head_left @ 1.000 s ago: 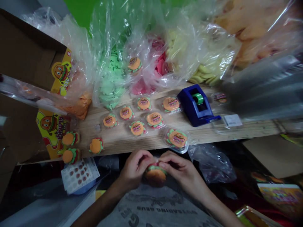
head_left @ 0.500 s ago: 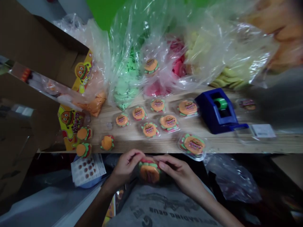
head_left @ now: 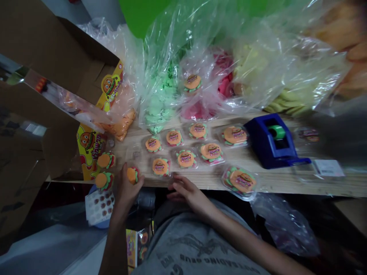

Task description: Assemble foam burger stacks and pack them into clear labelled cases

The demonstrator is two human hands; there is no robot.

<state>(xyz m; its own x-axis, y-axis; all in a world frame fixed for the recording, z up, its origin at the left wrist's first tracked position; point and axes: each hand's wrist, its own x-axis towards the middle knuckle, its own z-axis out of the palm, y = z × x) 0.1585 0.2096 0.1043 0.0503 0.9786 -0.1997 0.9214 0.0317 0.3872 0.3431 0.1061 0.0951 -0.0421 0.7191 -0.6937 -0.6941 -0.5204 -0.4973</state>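
My left hand (head_left: 125, 190) reaches up to the wooden board's (head_left: 275, 181) front edge, its fingers closed round a loose orange burger toy (head_left: 132, 175). My right hand (head_left: 184, 189) rests at the board's edge with its fingers loosely stretched and nothing in them. Just above its fingertips lies a burger in a clear plastic pack (head_left: 160, 167). Several more packed burgers (head_left: 211, 151) lie in rows behind it. Two unpacked burgers (head_left: 104, 170) sit further left.
A blue tape dispenser (head_left: 271, 143) stands on the right of the board. Clear bags of green (head_left: 157, 107), pink and yellow pieces pile up behind. An open cardboard box (head_left: 57, 68) is on the left. A sticker sheet (head_left: 99, 201) lies below the board.
Both hands let go of the burger pack held over my lap. It now lies on the board. My left hand moved left onto the loose burger; the camera view shifted.
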